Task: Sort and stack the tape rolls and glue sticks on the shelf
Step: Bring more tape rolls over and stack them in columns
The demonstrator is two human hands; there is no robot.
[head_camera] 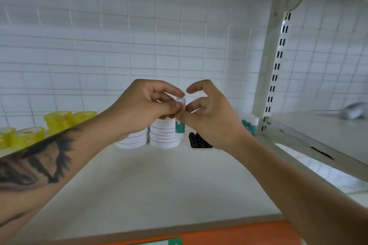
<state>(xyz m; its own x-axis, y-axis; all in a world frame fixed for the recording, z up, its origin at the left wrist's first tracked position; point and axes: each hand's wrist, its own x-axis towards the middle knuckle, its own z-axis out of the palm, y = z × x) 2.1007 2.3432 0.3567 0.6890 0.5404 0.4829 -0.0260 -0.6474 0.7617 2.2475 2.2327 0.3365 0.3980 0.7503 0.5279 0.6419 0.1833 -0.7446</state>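
A glue stick (180, 125) with a white cap and teal label stands upright at the middle of the shelf (159, 181). My left hand (147, 107) pinches its cap from the left. My right hand (209, 113) has curled fingers and touches the stick from the right with thumb and fingertips. Two stacks of white tape rolls (163, 135) stand just left of the stick, partly hidden by my left hand. Yellow tape rolls (57, 121) sit in stacks at the far left. More glue sticks (251, 123) stand at the right by the upright post.
A black studded block (197, 141) lies on the shelf below my right hand. A white slotted post (276, 65) bounds the shelf on the right, with a neighbouring shelf (318, 131) beyond. White wire grid (139, 36) forms the back. An orange strip (239, 234) runs along the front edge.
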